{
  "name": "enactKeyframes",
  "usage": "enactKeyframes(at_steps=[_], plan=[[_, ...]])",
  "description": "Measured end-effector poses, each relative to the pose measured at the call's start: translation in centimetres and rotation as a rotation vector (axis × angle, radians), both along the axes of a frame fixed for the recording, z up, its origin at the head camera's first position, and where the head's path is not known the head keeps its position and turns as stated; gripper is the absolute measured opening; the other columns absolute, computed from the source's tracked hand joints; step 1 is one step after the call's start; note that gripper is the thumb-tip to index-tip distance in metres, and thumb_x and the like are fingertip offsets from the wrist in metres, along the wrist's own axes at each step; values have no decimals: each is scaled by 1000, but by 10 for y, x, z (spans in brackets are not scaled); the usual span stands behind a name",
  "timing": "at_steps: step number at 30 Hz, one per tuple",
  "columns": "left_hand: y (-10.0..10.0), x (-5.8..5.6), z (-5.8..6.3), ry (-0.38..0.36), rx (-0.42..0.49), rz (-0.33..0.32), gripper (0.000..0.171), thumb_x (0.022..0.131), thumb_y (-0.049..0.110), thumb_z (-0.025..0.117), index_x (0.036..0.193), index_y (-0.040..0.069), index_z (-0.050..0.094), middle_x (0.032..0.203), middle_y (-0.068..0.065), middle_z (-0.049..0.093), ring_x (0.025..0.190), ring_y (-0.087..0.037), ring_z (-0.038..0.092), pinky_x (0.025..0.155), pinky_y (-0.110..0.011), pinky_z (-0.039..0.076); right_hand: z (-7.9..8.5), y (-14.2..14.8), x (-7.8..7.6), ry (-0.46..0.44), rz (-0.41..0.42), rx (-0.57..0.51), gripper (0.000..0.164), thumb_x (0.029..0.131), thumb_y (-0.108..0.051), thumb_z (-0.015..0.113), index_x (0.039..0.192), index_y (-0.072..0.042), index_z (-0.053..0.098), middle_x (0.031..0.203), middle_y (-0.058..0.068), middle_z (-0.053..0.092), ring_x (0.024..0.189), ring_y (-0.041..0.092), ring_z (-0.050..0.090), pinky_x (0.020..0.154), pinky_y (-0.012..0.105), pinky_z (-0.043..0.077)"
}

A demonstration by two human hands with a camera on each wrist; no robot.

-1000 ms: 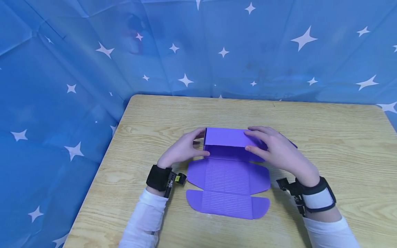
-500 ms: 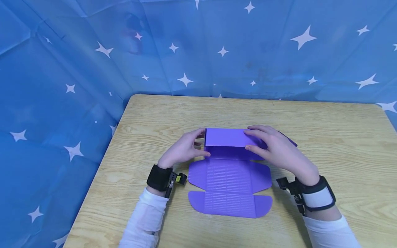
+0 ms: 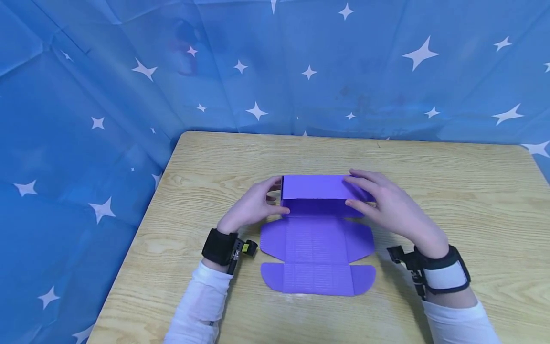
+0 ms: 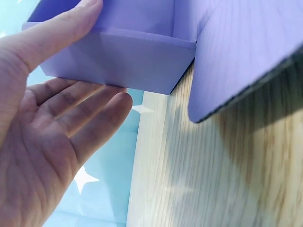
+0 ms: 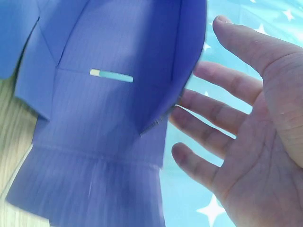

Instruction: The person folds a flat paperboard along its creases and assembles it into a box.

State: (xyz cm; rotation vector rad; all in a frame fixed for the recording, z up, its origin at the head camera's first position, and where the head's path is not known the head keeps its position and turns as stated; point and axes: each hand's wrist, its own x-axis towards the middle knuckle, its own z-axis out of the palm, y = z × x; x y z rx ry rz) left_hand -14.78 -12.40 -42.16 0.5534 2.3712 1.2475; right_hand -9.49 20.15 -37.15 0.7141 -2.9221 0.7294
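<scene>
the purple box (image 3: 315,186) sits at the centre of the head view on the wooden table (image 3: 502,210), part-formed, its hollow facing the bottom of the frame and its lid (image 3: 315,241) lying spread out below, side flaps and front flap (image 3: 318,279) unfolded. the left hand (image 3: 253,203) is at the box's left end, thumb over the edge in the left wrist view and fingers reaching round behind; it seems a light hold, how firm i can't tell. the right hand (image 3: 395,205) is at the right end, fingers spread wide and nothing gripped; in the right wrist view its middle fingertips meet the edge of a curved wall, the thumb well apart. there too, an end panel (image 5: 85,189) runs flat toward the lower left of the frame past a small slot (image 5: 111,75), so the step in hand looks to be folding up the right end while the left is steadied. the next move probably calls for bringing that panel up and over without crumpling the wall, then dealing with the lid.
</scene>
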Motion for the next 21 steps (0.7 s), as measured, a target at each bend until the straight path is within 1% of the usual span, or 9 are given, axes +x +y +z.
enactKeyframes(at_steps=[4, 8, 15, 21], plan=[[-5, -2, -1, 3, 0, 35, 82, 90, 18, 85, 160, 13, 42, 159, -11, 54, 131, -40, 67, 109, -50, 58, 0, 3, 0, 30, -3, -35, 51, 96, -21, 77, 143, -5, 64, 153, 22, 57, 141, 46, 54, 115, 63, 46], [-10, -4, -2, 1, 4, 50, 81, 90, 17, 84, 160, 14, 41, 159, -12, 53, 132, -41, 66, 109, -51, 58, -1, 4, -2, 37, -3, -39, 49, 96, -20, 77, 141, -4, 65, 151, 22, 59, 139, 45, 55, 114, 63, 47], [-13, -4, -1, -7, 10, 50, 82, 91, 17, 83, 161, 14, 39, 159, -13, 53, 133, -42, 65, 110, -52, 57, -3, 1, -4, -12, -20, -5, 49, 100, -23, 74, 142, -2, 63, 146, 22, 63, 135, 44, 61, 111, 62, 51], [-13, -5, -1, -9, 9, 43, 83, 92, 17, 83, 161, 13, 39, 160, -12, 52, 135, -42, 64, 111, -52, 56, -10, -4, -6, 1, -52, -1, 47, 99, -18, 73, 142, 0, 63, 139, 24, 66, 124, 43, 68, 102, 59, 57]])
